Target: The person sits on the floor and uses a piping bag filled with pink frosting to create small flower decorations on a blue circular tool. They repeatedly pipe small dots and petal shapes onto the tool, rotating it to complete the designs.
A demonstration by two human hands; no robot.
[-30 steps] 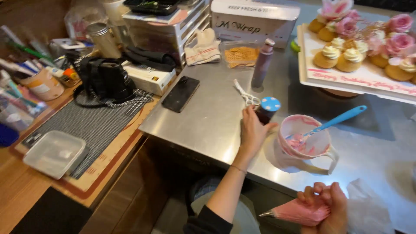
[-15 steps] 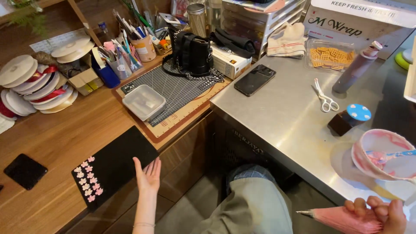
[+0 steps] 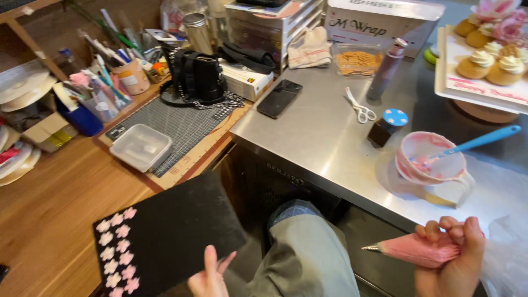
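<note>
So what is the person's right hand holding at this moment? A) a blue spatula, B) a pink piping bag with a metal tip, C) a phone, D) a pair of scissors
B: the right hand is closed around a pink piping bag, while the scissors and phone lie on the steel counter and the blue spatula rests in the bowl.

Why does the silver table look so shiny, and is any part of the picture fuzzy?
Head view: the steel counter shines with pale streaks of room light, and the bowl casts a soft shadow on it. The left hand at the black board and the right hand with the pink piping bag look slightly soft at the bottom edge. Straight edges bend near the corners.
</note>
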